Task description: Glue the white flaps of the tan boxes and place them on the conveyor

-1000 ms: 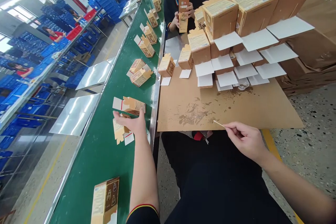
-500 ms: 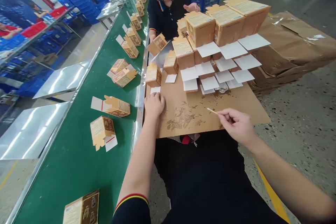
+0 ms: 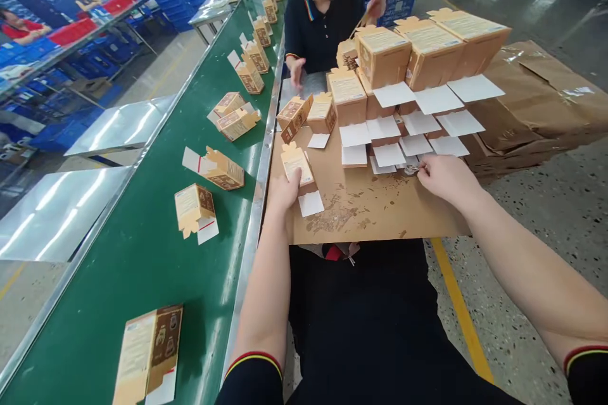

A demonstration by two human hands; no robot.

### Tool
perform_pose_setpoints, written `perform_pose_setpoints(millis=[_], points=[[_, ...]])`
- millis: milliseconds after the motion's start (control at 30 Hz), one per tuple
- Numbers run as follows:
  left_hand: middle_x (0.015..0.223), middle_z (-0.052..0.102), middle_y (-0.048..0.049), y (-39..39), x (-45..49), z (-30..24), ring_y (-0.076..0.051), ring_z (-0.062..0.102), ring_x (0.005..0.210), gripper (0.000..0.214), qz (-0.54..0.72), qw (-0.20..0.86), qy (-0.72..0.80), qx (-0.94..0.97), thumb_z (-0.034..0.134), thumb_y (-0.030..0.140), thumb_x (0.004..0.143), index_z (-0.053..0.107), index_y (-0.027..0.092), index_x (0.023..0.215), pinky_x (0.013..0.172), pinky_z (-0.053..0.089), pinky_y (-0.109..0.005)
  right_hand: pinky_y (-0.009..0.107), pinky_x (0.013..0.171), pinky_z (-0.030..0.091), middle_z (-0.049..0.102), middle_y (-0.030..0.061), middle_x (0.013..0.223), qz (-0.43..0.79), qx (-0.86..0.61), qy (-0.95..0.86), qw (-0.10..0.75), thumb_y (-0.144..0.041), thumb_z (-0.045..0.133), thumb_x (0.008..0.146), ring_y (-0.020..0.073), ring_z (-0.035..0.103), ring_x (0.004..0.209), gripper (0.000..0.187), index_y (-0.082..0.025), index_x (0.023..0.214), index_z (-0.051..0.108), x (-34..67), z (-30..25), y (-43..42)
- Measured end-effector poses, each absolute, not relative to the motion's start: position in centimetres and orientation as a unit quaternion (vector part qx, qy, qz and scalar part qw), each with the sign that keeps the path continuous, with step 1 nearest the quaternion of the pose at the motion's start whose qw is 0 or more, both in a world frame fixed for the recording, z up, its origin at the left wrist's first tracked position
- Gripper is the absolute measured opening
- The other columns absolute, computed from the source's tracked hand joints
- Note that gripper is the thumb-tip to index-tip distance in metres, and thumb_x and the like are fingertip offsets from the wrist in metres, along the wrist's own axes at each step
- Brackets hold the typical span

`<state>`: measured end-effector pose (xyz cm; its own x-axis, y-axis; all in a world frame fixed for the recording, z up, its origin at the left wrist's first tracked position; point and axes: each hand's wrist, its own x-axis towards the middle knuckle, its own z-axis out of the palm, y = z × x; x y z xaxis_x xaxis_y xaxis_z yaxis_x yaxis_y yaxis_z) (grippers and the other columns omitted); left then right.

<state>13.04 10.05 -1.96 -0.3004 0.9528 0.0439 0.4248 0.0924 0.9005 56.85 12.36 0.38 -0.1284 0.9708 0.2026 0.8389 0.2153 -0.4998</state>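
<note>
My left hand [image 3: 284, 193] is closed on a small tan-and-brown carton [image 3: 298, 166], thumb on its printed side. The carton's white flap [image 3: 311, 204] points toward me over the brown cardboard sheet [image 3: 380, 221]. At the right, my right hand [image 3: 449, 180] pinches a cotton swab, now mostly hidden by the fingers. Its tip is at a small clear dish [image 3: 410, 169], below the stacked cartons [image 3: 434, 57] with white flaps hanging out. Two more cartons stand beyond my left hand, a tilted one [image 3: 293, 117] and an upright one [image 3: 322, 115].
On the left runs a green conveyor belt [image 3: 204, 272] with a metal rim, carrying a line of cartons [image 3: 224, 168]. A co-worker [image 3: 323, 19] sits across, holding a flat piece. Brown wrapped stacks [image 3: 546, 107] stand at the right. Dark stains mark the cardboard.
My left hand has taken hold of a carton and brought it nearer. My right hand has moved the swab forward to the dish. The co-worker has let go of a carton and raised a flat piece.
</note>
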Motion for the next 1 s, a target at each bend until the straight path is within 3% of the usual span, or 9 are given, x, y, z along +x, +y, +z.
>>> perform_pose_setpoints(millis=[100, 233, 333, 433, 533, 733, 867, 1000], points=[[0.143, 0.08, -0.0192, 7.5, 14.5, -2.8, -0.041, 0.065, 0.152, 0.053, 0.49, 0.387, 0.625, 0.468, 0.079, 0.064, 0.098, 0.078, 0.019, 0.127, 0.131, 0.047, -0.054, 0.036, 0.051, 0.033, 0.049, -0.0038, 0.051, 0.132, -0.614, -0.737, 0.249, -0.025, 0.078, 0.095, 0.0175, 0.038, 0.045, 0.027, -0.03, 0.075, 0.06, 57.3, 1.4, 10.9], [0.157, 0.073, -0.0125, 2.1, 16.0, -3.0, -0.035, 0.066, 0.153, 0.062, 0.609, 0.458, 0.518, 0.388, 0.086, 0.065, 0.095, 0.072, 0.027, 0.141, 0.129, 0.053, -0.052, 0.036, 0.053, 0.044, 0.063, -0.0008, 0.063, 0.124, -0.585, -0.721, 0.349, -0.029, 0.07, 0.103, 0.0186, 0.055, 0.052, 0.011, -0.029, 0.093, 0.074, 55.9, 2.4, 5.4], [0.148, 0.077, -0.0126, 0.5, 16.7, -3.1, -0.035, 0.072, 0.145, 0.066, 0.629, 0.478, 0.495, 0.363, 0.099, 0.06, 0.084, 0.071, 0.027, 0.134, 0.124, 0.058, -0.052, 0.032, 0.051, 0.047, 0.068, -0.0005, 0.07, 0.19, -0.521, -0.73, 0.398, -0.028, 0.065, 0.107, 0.0171, 0.059, 0.056, 0.015, -0.028, 0.101, 0.078, 51.1, 1.3, 1.1], [0.14, 0.079, -0.0119, 1.0, 16.9, -3.5, -0.033, 0.077, 0.136, 0.073, 0.611, 0.479, 0.511, 0.368, 0.107, 0.055, 0.074, 0.067, 0.027, 0.128, 0.12, 0.061, -0.053, 0.029, 0.06, 0.051, 0.072, 0.0004, 0.075, 0.239, -0.462, -0.766, 0.378, -0.021, 0.061, 0.109, 0.0155, 0.064, 0.061, 0.018, -0.023, 0.105, 0.078, 45.2, -1.5, -1.7], [0.137, 0.079, -0.011, 1.6, 16.5, -3.7, -0.032, 0.078, 0.131, 0.079, 0.59, 0.484, 0.523, 0.38, 0.111, 0.051, 0.068, 0.063, 0.028, 0.126, 0.118, 0.062, -0.053, 0.029, 0.068, 0.049, 0.07, 0.0014, 0.073, 0.214, -0.425, -0.801, 0.362, -0.012, 0.055, 0.107, 0.0169, 0.063, 0.065, 0.022, -0.022, 0.098, 0.073, 40.9, -4.5, -2.6], [0.141, 0.076, -0.0128, 1.0, 15.6, -3.0, -0.033, 0.078, 0.132, 0.086, 0.528, 0.468, 0.549, 0.449, 0.107, 0.054, 0.071, 0.055, 0.028, 0.135, 0.115, 0.064, -0.052, 0.032, 0.067, 0.039, 0.06, 0.0019, 0.066, 0.128, -0.421, -0.841, 0.315, -0.006, 0.052, 0.105, 0.0186, 0.053, 0.062, 0.03, -0.022, 0.082, 0.062, 38.1, -7.0, -3.2], [0.143, 0.075, -0.0139, 0.2, 16.0, -3.3, -0.033, 0.076, 0.136, 0.096, 0.478, 0.43, 0.582, 0.498, 0.107, 0.054, 0.069, 0.05, 0.028, 0.143, 0.114, 0.063, -0.05, 0.033, 0.07, 0.044, 0.065, 0.0032, 0.071, 0.14, -0.374, -0.854, 0.333, -0.005, 0.052, 0.105, 0.0197, 0.058, 0.067, 0.029, -0.021, 0.086, 0.065, 38.2, -6.8, -3.9], [0.13, 0.079, -0.0156, -1.0, 16.4, -3.8, -0.037, 0.077, 0.131, 0.086, 0.44, 0.403, 0.615, 0.516, 0.105, 0.054, 0.071, 0.061, 0.023, 0.138, 0.112, 0.063, -0.054, 0.032, 0.072, 0.051, 0.073, 0.0034, 0.079, 0.17, -0.344, -0.837, 0.39, -0.005, 0.054, 0.107, 0.0187, 0.064, 0.069, 0.026, -0.021, 0.096, 0.071, 40.7, -5.8, -4.7]])
